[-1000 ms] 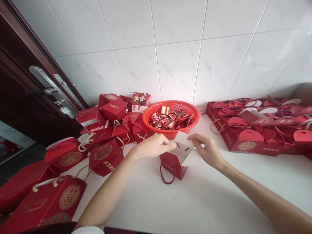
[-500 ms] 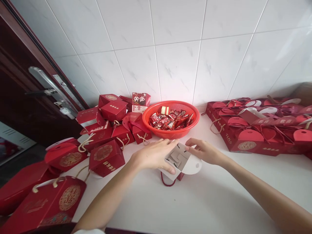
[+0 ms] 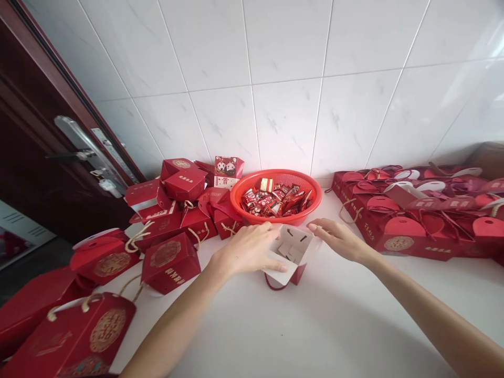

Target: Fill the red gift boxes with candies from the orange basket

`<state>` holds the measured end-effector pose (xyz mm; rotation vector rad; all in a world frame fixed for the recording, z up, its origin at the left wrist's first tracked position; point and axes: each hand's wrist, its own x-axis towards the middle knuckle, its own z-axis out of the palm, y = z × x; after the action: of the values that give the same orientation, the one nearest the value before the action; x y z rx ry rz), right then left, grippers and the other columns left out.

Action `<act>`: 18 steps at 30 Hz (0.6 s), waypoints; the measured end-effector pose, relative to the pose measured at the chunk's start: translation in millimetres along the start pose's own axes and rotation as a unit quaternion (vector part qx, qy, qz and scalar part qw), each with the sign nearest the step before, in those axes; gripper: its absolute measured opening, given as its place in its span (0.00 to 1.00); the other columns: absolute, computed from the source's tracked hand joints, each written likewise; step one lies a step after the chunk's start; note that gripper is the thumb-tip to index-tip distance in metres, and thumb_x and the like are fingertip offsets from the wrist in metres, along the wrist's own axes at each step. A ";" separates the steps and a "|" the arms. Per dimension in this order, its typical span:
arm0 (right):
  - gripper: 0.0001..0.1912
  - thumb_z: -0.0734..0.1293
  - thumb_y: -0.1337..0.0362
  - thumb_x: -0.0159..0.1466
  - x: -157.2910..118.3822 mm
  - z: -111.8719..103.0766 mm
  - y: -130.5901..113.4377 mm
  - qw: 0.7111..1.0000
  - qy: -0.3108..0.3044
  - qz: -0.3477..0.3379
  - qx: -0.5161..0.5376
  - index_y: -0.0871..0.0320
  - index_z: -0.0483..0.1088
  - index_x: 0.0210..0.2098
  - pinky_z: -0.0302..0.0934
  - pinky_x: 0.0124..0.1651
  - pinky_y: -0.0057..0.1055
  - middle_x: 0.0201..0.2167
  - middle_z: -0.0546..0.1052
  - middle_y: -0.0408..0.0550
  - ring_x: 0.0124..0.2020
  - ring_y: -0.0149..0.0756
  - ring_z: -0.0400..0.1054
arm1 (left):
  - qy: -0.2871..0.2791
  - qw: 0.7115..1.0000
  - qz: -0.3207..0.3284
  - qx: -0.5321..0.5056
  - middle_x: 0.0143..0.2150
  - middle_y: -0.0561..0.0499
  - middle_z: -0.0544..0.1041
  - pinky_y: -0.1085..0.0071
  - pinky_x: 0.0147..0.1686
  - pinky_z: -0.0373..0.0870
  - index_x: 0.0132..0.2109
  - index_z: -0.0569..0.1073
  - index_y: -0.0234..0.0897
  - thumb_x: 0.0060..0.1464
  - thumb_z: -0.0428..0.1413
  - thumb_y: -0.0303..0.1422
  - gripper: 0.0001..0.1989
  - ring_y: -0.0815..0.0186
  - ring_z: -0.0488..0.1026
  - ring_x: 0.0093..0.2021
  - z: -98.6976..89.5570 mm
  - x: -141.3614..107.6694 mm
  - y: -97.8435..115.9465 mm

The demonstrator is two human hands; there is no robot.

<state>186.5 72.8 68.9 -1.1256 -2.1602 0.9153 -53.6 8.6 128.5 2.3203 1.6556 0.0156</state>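
Observation:
A red cardboard gift box [image 3: 296,251] with a pale inside stands open at the top on the white table, between my hands. Black slots show in its inner walls, and a dark red cord handle [image 3: 275,286] hangs at its front. My left hand [image 3: 250,251] grips the box's left side, its thumb over the pale front flap and its fingers at the far side. At the far right corner my right hand [image 3: 337,240] has its fingers closed on the box's edge. The right flap is smeared by motion. Just behind the box is a red plastic basket [image 3: 275,219] of red-wrapped sweets [image 3: 275,199].
Several closed red gift boxes with rope handles [image 3: 171,262] are piled on the left. At the right stand rows of red boxes [image 3: 409,241] with rounded flaps. A tiled wall [image 3: 287,121] rises behind, and a dark door [image 3: 47,126] is at the left.
The box's right flap, laid outward with its pale inside showing before, is now blurred and has moved. My right hand has shifted slightly right. The view has tipped up a little.

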 end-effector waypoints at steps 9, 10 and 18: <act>0.22 0.66 0.45 0.62 46.2 -27.9 -12.9 0.983 0.129 -0.075 0.106 0.59 0.77 0.34 0.69 0.43 0.39 0.33 0.81 0.52 0.38 0.45 0.75 | 0.108 0.979 0.076 -0.155 0.45 0.49 0.82 0.67 0.47 0.71 0.44 0.78 0.39 0.61 0.53 0.41 0.14 0.60 0.77 0.46 -36.0 28.7 -29.1; 0.22 0.67 0.45 0.60 59.2 -26.6 -12.7 0.979 0.145 -0.069 0.129 0.59 0.76 0.33 0.70 0.43 0.39 0.32 0.81 0.52 0.37 0.45 0.75 | 0.112 0.979 0.071 -0.158 0.44 0.48 0.82 0.67 0.47 0.71 0.44 0.78 0.38 0.61 0.53 0.41 0.13 0.60 0.78 0.45 -38.5 41.9 -33.2; 0.12 0.65 0.55 0.56 146.0 3.0 7.6 0.963 0.200 -0.027 0.180 0.59 0.71 0.27 0.69 0.34 0.34 0.25 0.78 0.48 0.28 0.39 0.74 | -0.087 0.991 0.022 0.095 0.47 0.39 0.80 0.62 0.42 0.73 0.42 0.80 0.37 0.45 0.62 0.25 0.14 0.50 0.78 0.45 -14.9 139.4 -34.3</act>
<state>113.6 198.8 82.2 -0.9656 -1.6133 0.9174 -40.6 151.5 112.6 2.4172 1.5805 -0.3395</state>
